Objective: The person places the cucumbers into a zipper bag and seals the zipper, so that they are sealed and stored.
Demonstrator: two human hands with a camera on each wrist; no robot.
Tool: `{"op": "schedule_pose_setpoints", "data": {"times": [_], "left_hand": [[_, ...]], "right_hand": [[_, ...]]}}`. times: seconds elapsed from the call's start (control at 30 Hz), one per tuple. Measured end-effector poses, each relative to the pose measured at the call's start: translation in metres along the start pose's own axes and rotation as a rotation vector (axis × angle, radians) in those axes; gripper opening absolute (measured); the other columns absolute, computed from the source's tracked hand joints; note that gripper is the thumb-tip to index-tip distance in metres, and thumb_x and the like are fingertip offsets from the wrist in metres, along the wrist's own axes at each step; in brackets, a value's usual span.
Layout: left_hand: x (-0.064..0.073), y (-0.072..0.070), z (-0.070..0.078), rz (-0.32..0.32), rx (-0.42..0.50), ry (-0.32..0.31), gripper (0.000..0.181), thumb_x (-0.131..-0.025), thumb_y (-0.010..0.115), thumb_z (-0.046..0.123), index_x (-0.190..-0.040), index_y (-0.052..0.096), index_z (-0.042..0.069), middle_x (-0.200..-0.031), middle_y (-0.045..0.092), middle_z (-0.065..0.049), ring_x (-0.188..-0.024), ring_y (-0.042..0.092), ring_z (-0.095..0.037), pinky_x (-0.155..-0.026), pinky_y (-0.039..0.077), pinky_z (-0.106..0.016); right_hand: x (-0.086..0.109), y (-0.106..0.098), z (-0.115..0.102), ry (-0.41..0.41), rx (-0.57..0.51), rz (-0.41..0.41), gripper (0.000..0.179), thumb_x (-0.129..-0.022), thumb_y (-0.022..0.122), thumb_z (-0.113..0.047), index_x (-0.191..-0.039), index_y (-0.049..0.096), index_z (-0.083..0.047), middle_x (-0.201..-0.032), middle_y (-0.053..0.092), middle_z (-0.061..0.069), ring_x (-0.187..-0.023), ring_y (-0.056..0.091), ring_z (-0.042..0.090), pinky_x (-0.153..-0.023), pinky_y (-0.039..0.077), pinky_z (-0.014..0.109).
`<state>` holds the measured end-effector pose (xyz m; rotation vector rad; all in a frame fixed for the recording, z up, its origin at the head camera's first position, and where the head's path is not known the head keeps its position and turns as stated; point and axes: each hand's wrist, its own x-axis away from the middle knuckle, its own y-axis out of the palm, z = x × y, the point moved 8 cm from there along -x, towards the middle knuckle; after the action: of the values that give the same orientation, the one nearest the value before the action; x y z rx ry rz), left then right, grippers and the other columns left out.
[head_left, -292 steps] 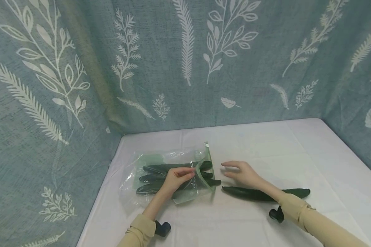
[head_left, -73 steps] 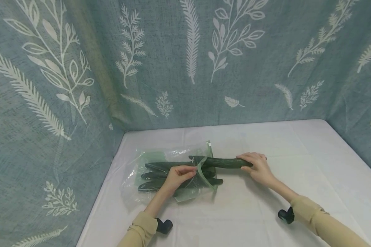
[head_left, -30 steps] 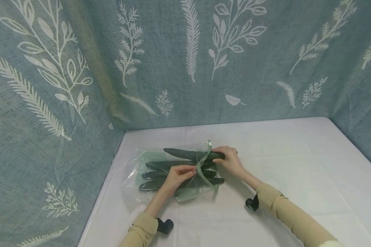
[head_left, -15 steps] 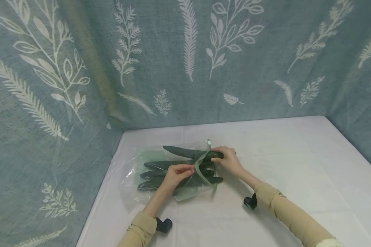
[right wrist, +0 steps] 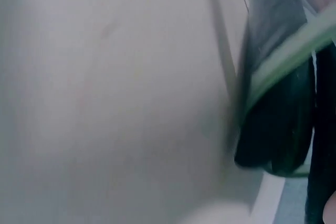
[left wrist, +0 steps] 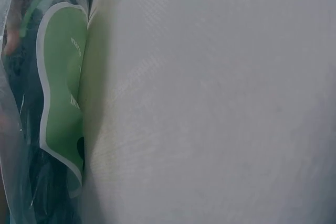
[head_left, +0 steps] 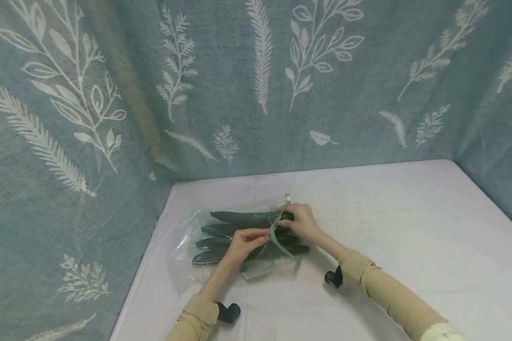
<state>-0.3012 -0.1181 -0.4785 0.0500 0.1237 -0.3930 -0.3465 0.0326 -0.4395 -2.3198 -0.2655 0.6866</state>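
A clear zip bag (head_left: 256, 272) with a green-edged mouth lies flat, its opening to the right. Several dark green cucumbers (head_left: 211, 256) are inside, side by side. My left hand (head_left: 241, 246) pinches the upper layer of the mouth, raising its green rim. At the mouth my right hand (head_left: 302, 221) grips the right end of the farthest cucumber (head_left: 239, 218), most of which is within the bag. In the right wrist view a cucumber end (right wrist: 278, 135) pokes out below the green rim (right wrist: 294, 51). The left wrist view catches the bag's green printed panel (left wrist: 62, 77).
The white-covered table (head_left: 388, 213) spreads to the right and in front of the bag. A blue-green curtain (head_left: 239, 94) with white leaf prints hangs behind and along the sides. Black wrist cameras (head_left: 229, 313) sit under both sleeve cuffs.
The cucumber once lying to the right of the bag was picked up by my right hand and brought through the mouth, lately sliding further left and lower. My left hand stays at the rim.
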Motion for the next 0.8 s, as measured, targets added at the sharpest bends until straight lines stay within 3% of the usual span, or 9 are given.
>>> {"op": "schedule_pose_setpoints", "data": {"times": [0.1,0.43,0.6,0.8], "left_hand": [[-0.001,0.003,-0.002,-0.002,0.016,0.004,0.033,-0.089,0.065,0.007,-0.093,0.072,0.039,-0.1,0.07,0.022,-0.093,0.065,0.003,-0.085,0.054,-0.017],[-0.003,-0.002,-0.001,0.027,0.029,-0.01,0.035,-0.088,0.064,0.001,-0.091,0.072,0.035,-0.096,0.071,0.02,-0.09,0.066,0.002,-0.084,0.053,-0.016],[-0.004,-0.002,0.0,0.031,0.019,-0.013,0.037,-0.088,0.063,0.0,-0.091,0.071,0.036,-0.094,0.071,0.02,-0.09,0.066,0.003,-0.084,0.053,-0.015],[-0.002,0.001,0.0,0.028,0.028,-0.007,0.04,-0.089,0.061,-0.001,-0.091,0.072,0.038,-0.097,0.07,0.022,-0.091,0.065,0.004,-0.084,0.053,-0.014]], "right_hand": [[0.0,0.004,-0.001,-0.008,-0.024,0.017,0.025,-0.076,0.077,-0.012,-0.099,0.072,-0.004,-0.101,0.073,0.01,-0.097,0.064,0.028,-0.084,0.038,0.042],[-0.002,0.011,-0.006,-0.049,-0.012,0.103,0.031,-0.074,0.078,-0.006,-0.104,0.071,-0.005,-0.102,0.072,0.01,-0.098,0.064,0.028,-0.08,0.036,0.04],[-0.004,0.015,-0.01,-0.038,-0.001,0.106,0.032,-0.074,0.077,-0.004,-0.105,0.07,-0.004,-0.1,0.072,0.009,-0.095,0.064,0.026,-0.077,0.034,0.035],[-0.007,0.025,-0.016,-0.021,-0.005,0.083,0.034,-0.075,0.077,-0.013,-0.107,0.07,-0.003,-0.1,0.072,0.01,-0.088,0.061,0.024,-0.075,0.03,0.031]]}}
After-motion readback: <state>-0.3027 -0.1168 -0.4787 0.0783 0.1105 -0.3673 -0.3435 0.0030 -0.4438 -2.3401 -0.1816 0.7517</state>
